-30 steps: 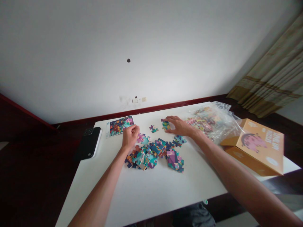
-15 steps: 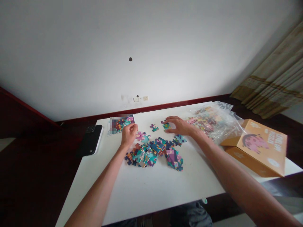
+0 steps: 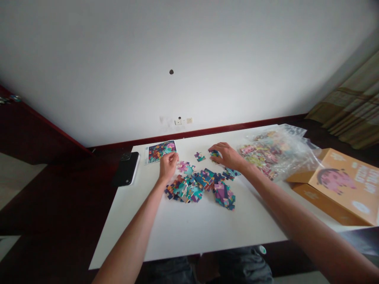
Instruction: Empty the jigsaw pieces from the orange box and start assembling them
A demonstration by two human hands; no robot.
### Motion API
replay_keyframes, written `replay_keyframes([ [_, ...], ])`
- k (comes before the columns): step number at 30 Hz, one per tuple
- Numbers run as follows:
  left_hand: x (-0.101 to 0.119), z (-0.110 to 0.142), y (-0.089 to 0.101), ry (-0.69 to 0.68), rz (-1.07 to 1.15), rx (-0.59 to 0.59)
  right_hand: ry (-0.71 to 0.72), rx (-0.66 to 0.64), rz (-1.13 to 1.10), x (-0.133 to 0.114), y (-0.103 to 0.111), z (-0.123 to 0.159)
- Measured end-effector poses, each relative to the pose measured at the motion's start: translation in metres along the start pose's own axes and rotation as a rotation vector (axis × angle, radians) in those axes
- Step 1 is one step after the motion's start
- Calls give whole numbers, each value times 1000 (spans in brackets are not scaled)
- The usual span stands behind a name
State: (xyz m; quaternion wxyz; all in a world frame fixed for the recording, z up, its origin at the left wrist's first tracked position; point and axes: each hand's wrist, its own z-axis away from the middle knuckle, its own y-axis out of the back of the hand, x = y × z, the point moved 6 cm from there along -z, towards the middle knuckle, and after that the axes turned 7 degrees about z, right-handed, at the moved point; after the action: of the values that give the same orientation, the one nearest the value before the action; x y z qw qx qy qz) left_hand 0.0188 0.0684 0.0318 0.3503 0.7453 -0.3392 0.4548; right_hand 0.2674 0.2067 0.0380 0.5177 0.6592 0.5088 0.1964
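Left hand (image 3: 168, 165): over the table (image 3: 189, 236), just beside the corner of the picture card (image 3: 161, 152). Fingers bunched, thumb against them. They would hide a small piece, so I cannot tell whether the hand is grasping anything or is merely closed.

Right hand (image 3: 227, 156): curled over a small puzzle piece (image 3: 214, 153), fingertips touching it, with the piece at the table surface. The fingers cover most of it, so I cannot tell whether it is gripped or only pressed down.

Layout: the main heap (image 3: 201, 185) of teal, purple and navy pieces lies loose and overlapping, close in front of both hands. A lone piece (image 3: 200, 156) lies between the hands, apart from the heap. A clear plastic bag (image 3: 275, 154) of more colourful pieces sits to the right, beside an open cardboard box (image 3: 343, 185). A phone (image 3: 126, 169) lies at the left edge, camera side up.

Handling note: a piece this small seems best taken by opposite edges at the fingertips. It should be lifted clear rather than dragged, because sliding it near the overlapping heap could shift its neighbours.
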Motion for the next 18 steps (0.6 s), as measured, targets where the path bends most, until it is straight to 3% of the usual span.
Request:
replay_keyframes([
  [5, 0, -1, 2, -5, 8, 39, -63, 56, -6, -20, 30, 32],
  [8, -2, -2, 2, -14, -6, 31, -277, 162, -39, -29, 48, 83],
  [10, -2, -2, 2, -19, -11, 26, -443, 214, -39, -31, 52, 124],
  [13, -3, -2, 1, -23, -15, 24, -534, 252, 7, -40, 51, 170],
  [16, -4, -1, 1, -26, -16, 25, -599, 309, 56, -43, 52, 190],
  [18, -6, -2, 0, -29, -15, 22, -636, 265, 72, -43, 51, 192],
])
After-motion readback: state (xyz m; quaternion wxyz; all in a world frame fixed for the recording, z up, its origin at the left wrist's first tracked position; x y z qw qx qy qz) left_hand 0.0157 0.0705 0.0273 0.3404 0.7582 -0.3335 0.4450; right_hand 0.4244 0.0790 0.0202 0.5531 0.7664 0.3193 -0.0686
